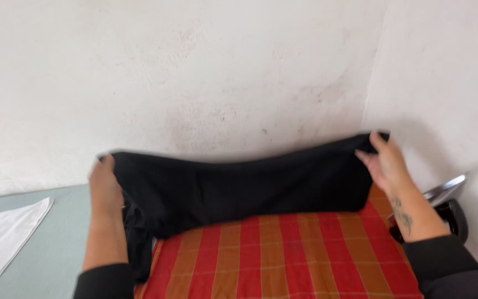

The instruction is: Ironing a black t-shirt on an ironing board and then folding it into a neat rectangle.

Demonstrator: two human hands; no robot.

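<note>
1. Head view is showing both hands raised in front of a pale wall, with a black cloth stretching between them.

2. The left hand is closing around the cloth's left end, fingers curling behind the fabric so that mostly the back of the hand is showing; how tightly it is pinching cannot be told.

3. The right hand is gripping the cloth's right end near the top corner, thumb on the near side and fingers wrapping over the edge, the rest of the palm half open.

4. The cloth's long axis is running straight from hand to hand, left to right across the view, with the right end sitting a little higher than the left. The middle is sagging slightly between the two grips.

5. Below the hands the lower edge of the cloth is hanging down and touching a red and orange checked sheet, which is lying just under both forearms. A loose part of the cloth is trailing down beside the left forearm.

6. Both hands are about equally close to the cloth, each holding its own end; neither is nearer the middle.

7. Beyond the left hand, well apart, a white cloth is lying flat on a grey-green surface. Just outside the right forearm a dark object with a shiny metal part is resting near the wall.
</note>
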